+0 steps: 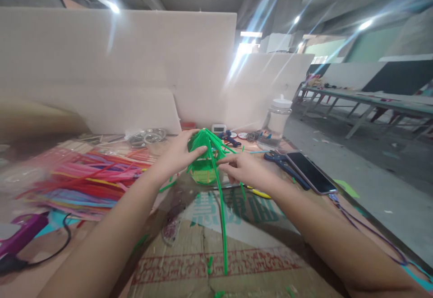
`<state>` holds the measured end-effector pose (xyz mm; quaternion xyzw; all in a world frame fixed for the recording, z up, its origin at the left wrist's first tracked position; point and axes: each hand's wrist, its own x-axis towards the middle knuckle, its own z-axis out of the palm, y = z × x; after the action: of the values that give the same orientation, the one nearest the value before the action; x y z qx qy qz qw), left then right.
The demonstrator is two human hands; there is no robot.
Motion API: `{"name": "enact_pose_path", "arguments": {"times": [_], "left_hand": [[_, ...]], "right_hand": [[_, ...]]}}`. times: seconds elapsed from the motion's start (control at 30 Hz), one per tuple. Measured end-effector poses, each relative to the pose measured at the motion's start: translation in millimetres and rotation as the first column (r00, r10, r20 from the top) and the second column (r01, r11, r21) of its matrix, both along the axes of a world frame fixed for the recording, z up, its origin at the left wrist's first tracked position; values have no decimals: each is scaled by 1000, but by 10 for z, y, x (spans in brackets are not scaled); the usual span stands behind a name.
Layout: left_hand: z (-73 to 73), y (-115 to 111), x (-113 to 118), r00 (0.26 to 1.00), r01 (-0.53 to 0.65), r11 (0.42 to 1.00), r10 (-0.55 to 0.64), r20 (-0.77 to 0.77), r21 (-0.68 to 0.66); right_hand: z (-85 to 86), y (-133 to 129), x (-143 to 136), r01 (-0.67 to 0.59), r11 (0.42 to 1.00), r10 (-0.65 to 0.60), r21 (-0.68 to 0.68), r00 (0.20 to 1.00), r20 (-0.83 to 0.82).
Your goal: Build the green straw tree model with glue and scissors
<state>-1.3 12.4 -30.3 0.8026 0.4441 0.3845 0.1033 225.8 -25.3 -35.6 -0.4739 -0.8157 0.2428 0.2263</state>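
Note:
A cone-topped object made of green pipe cleaners (202,165) stands on the cardboard in front of me. My left hand (187,150) grips its left side, thumb across the front and fingers behind it. One long green pipe cleaner (221,216) hangs from the peak down toward me, and others stick out to the right. My right hand (239,168) is at the object's right side, index finger and thumb closed at the long pipe cleaner. Its exact fingertip contact is hard to make out. Short green snippets (210,265) lie on the cardboard.
Bundles of coloured pipe cleaners (111,171) lie left, beside a purple glue gun (25,232). On the right are blue-handled pliers (287,169), a phone (311,173) with a cable and a water bottle (275,124). Yellow-handled pliers (259,193) lie below my right hand. White boards (118,63) stand behind.

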Motion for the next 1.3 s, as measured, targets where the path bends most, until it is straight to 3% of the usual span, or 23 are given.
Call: {"name": "enact_pose_path", "arguments": {"times": [0.13, 0.33, 0.6, 0.9, 1.3], "left_hand": [[-30, 33, -16, 1000, -2, 1000, 2, 10, -14], [-36, 31, 4, 1000, 3, 1000, -3, 6, 6], [7, 13, -28, 996, 20, 1000, -21, -88, -6], [30, -43, 6, 982, 120, 989, -107, -158, 81], [22, -95, 84, 972, 51, 987, -14, -235, 152]], "right_hand": [[-135, 50, -101, 87, 996, -88, -8, 984, -153], [-254, 63, -203, 96, 993, -111, -67, 955, -275], [-285, 78, -196, 68, 997, -77, -45, 969, -234], [-72, -17, -119, 66, 997, -62, 40, 995, -78], [-37, 7, -94, 58, 994, -61, 92, 998, 32]]}}
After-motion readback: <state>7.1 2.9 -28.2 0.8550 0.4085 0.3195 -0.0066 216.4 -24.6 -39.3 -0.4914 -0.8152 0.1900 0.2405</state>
